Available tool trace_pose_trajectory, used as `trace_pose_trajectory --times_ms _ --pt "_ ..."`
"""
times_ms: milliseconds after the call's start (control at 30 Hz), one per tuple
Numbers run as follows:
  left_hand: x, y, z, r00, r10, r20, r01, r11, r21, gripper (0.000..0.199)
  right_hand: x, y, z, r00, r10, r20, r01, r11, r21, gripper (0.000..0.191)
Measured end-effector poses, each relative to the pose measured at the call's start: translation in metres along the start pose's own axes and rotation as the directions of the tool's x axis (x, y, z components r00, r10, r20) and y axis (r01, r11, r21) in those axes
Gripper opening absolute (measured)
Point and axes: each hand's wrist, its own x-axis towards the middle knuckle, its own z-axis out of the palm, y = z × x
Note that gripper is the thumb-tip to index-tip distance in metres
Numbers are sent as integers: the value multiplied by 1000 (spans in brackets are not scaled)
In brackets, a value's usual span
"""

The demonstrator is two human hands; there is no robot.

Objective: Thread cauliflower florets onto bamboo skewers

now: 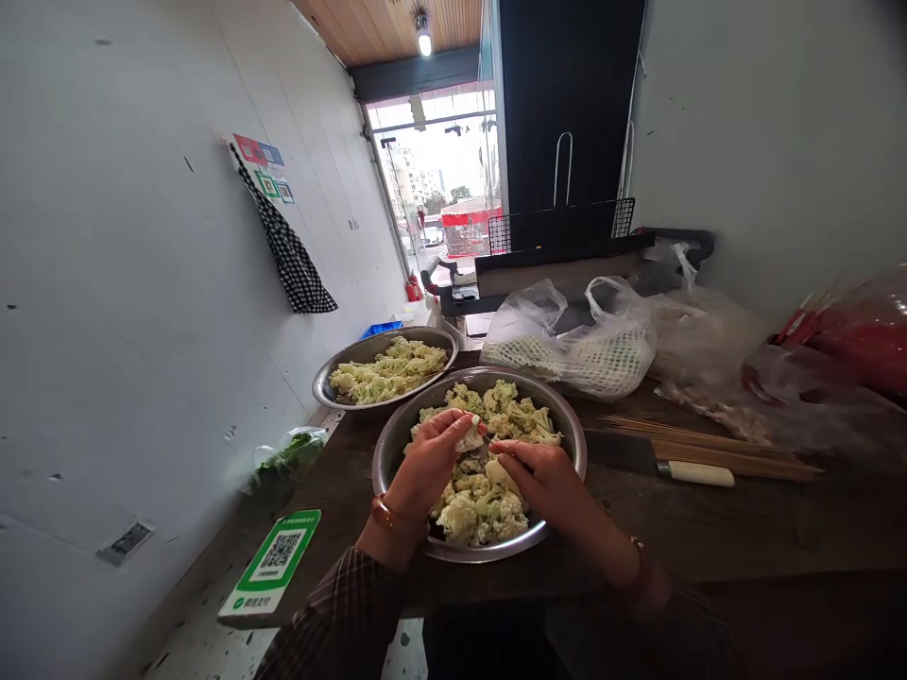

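My left hand [432,465] is closed with a pinch on a cauliflower floret [470,438] above the near steel bowl [575,439]. My right hand [542,477] faces it, fingers closed on a thin bamboo skewer that shows only as a short piece between the hands. Loose cauliflower florets [482,510] fill the bowl beneath both hands. Behind it to the left, a second steel bowl [322,392] holds cauliflower pieces [389,370] that seem to be threaded in rows. Several bamboo skewers [723,449] lie on the table to the right.
A cleaver [698,473] lies right of the near bowl. Plastic bags [602,349] with net-wrapped produce stand behind it, more bags [709,331] farther right. A green payment-code sign [276,559] rests at the table's left edge, near bagged greens [290,455]. A white wall [142,283] rises on the left.
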Motion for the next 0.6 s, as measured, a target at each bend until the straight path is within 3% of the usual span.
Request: trace_pose_trajectory --times_ms 267,400,500,600 --pt "4 -11 -4 987 46 155 -72 984 163 27 -3 4 2 991 -76 -111 70 996 -59 25" --pt "4 -17 -2 976 25 219 -79 967 242 26 -4 2 0 991 -55 -125 43 994 -100 25" --pt "4 -16 2 982 34 188 -78 970 232 26 -4 2 -5 994 9 -105 -19 995 -93 23" --pt "8 -13 1 996 56 67 -64 990 127 31 -2 7 -11 965 173 -195 -164 985 61 24"
